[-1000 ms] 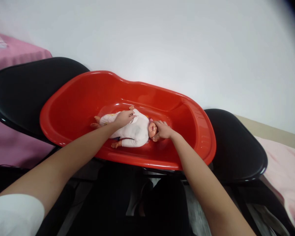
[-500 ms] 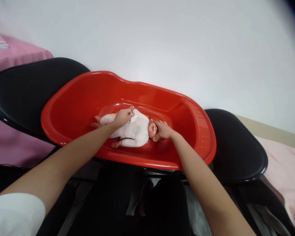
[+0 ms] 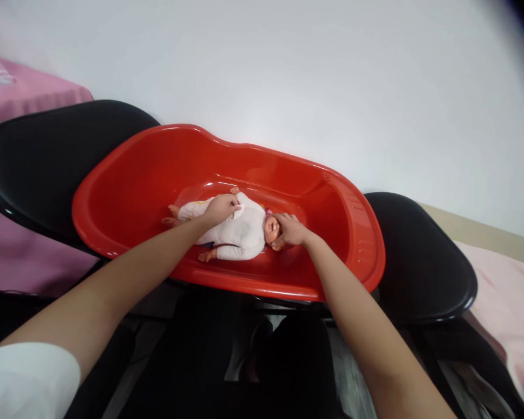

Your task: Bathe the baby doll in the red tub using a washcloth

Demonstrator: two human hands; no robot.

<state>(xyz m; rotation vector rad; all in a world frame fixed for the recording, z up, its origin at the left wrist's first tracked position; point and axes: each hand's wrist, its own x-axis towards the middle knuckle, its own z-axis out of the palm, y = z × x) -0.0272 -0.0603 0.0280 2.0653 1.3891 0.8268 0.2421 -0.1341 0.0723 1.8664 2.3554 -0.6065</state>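
A baby doll [image 3: 244,231] in a white long-sleeved top lies on its back in a red baby bathtub [image 3: 126,174], head to the right and feet to the left. My left hand [image 3: 222,208] is closed on a small white cloth [image 3: 237,213], or perhaps a pinch of the top's fabric, over the doll's chest and belly. My right hand [image 3: 291,229] grips the doll's head, covering its top and side. The palm sides of both hands are hidden.
The tub rests across two black padded chairs, the left seat [image 3: 39,169] and the right seat [image 3: 419,256]. Pink cloth [image 3: 35,93] with clear plastic on it is at far left, paler pink cloth [image 3: 510,291] at far right. A white wall [image 3: 288,70] stands behind.
My left hand has shifted very slightly over the doll's belly, with the white fabric still in its fingers. The right hand stays on the doll's head.
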